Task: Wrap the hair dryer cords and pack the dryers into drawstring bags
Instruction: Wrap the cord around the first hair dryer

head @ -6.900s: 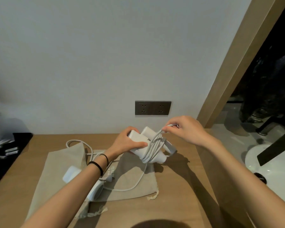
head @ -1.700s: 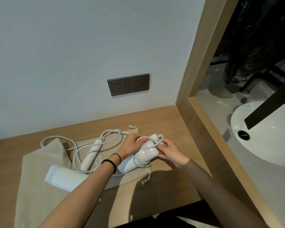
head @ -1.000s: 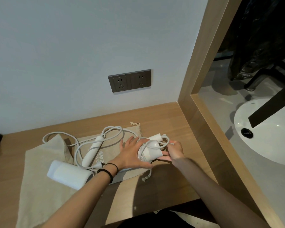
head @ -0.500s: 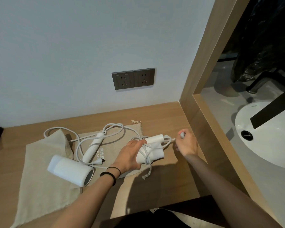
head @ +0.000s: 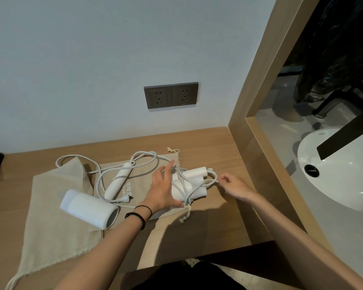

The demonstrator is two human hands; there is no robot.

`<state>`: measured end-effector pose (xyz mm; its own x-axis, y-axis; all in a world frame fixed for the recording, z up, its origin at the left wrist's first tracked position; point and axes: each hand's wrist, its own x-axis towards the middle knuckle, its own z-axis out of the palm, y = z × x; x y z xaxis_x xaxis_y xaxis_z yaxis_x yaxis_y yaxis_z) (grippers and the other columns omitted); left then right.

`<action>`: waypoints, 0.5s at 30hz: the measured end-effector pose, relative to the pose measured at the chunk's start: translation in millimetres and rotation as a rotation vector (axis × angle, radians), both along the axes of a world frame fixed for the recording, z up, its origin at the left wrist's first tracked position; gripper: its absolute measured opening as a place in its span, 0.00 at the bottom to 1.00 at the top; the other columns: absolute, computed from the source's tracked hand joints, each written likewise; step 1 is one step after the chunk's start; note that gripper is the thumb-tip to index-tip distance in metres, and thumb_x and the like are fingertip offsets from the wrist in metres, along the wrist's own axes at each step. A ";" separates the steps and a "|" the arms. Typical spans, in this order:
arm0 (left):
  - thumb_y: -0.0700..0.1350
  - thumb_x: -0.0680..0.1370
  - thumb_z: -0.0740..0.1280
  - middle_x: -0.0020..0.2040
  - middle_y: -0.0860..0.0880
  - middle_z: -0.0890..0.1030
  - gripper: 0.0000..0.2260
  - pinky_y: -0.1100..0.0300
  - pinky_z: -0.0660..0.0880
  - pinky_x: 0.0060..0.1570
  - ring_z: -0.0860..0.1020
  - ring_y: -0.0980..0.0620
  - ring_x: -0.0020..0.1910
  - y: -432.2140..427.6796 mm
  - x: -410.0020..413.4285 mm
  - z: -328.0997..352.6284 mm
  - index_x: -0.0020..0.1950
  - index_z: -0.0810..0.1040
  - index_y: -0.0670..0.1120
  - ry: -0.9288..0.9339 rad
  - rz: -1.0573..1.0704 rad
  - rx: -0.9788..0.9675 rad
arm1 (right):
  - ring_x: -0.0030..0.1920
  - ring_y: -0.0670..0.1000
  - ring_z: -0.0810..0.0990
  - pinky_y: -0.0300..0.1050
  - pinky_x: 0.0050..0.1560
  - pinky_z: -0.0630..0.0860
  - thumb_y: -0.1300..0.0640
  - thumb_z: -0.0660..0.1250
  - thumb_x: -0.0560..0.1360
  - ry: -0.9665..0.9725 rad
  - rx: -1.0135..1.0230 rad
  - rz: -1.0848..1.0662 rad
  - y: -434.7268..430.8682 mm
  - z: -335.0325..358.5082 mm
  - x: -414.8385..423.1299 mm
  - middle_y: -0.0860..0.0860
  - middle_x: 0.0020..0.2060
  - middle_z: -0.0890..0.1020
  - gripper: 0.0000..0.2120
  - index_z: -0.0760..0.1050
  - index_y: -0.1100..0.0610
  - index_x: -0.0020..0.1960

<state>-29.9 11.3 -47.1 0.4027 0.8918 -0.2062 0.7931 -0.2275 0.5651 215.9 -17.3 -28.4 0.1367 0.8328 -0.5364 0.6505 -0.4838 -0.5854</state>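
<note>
Wrapped dryer (head: 197,190), lying flat, axis left-right

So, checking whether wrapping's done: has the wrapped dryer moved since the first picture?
Yes, downward. The wrapped dryer was held up just under the wall socket; now it lies on the counter, well below.

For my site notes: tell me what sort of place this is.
Likely a hotel room's vanity nook: a white washbasin beside a wooden counter, a double wall socket above it, and hair dryers with their drawstring bags.
</note>
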 end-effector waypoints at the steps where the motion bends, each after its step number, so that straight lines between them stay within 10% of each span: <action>1: 0.53 0.59 0.80 0.71 0.40 0.55 0.59 0.50 0.60 0.69 0.53 0.42 0.72 0.2 -2.9 -1.8 0.77 0.41 0.51 0.037 0.008 -0.021 | 0.47 0.51 0.79 0.44 0.46 0.75 0.54 0.58 0.80 0.046 -0.042 0.053 -0.7 0.3 -4.7 0.52 0.47 0.81 0.07 0.72 0.53 0.55; 7: 0.46 0.61 0.76 0.54 0.47 0.76 0.52 0.54 0.72 0.43 0.73 0.46 0.48 0.6 -18.6 -13.9 0.75 0.47 0.57 0.245 -0.070 0.032 | 0.36 0.45 0.75 0.37 0.38 0.68 0.55 0.54 0.82 -0.082 0.027 0.180 3.2 1.4 -5.1 0.49 0.37 0.79 0.13 0.76 0.50 0.46; 15: 0.38 0.64 0.72 0.52 0.48 0.74 0.51 0.53 0.72 0.47 0.68 0.48 0.50 -3.7 -21.1 -12.2 0.76 0.45 0.58 0.142 -0.080 0.033 | 0.45 0.52 0.78 0.47 0.51 0.72 0.59 0.57 0.81 -0.185 0.025 0.032 -8.4 15.2 18.5 0.52 0.38 0.78 0.12 0.78 0.60 0.57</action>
<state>-51.0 7.7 -59.3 0.4413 0.8653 -0.2376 0.8433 -0.3094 0.4395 234.4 -25.7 -13.2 0.2042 0.8511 -0.4837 0.7634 -0.4477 -0.4656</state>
